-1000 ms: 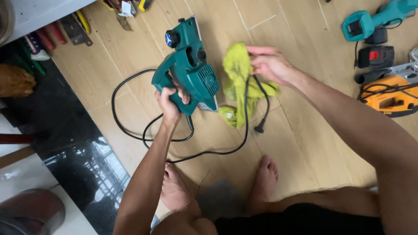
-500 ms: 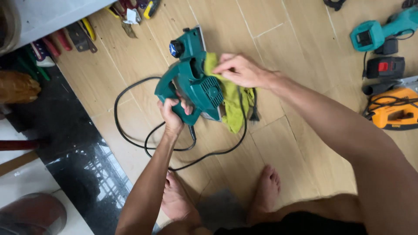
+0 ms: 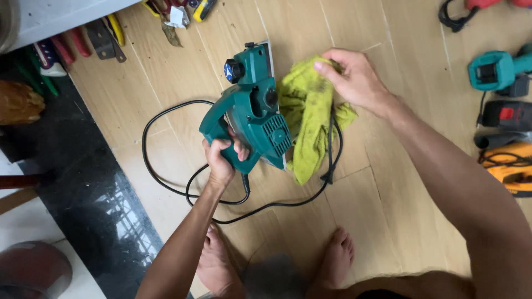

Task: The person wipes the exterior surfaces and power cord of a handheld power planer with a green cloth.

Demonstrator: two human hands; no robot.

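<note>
Nearest to us, our two bare feet (image 3: 332, 260) stand on the wooden floor (image 3: 388, 221), just short of a black power cord (image 3: 166, 182) that loops across the boards. Above them our left hand (image 3: 221, 160) is closed tight around the rear handle of a green electric planer (image 3: 252, 113), holding it tilted with its flat metal base turned toward the right; the cord runs out from under that grip. Just beside the planer's base hangs a yellow-green rag (image 3: 307, 116), touching the tool along its side, with a stretch of cord crossing in front of the cloth. Our right hand (image 3: 354, 77) pinches the rag's upper edge, fingers curled shut on the fabric. Farther off, toward the floor's right edge, lie an orange-and-black tool (image 3: 510, 169), a black battery pack with a red patch (image 3: 507, 115) and a teal cordless tool (image 3: 496, 69). Along the far left edge, beside a dark polished strip of flooring (image 3: 83, 194), rest pliers with red and yellow handles (image 3: 94, 36).
</note>
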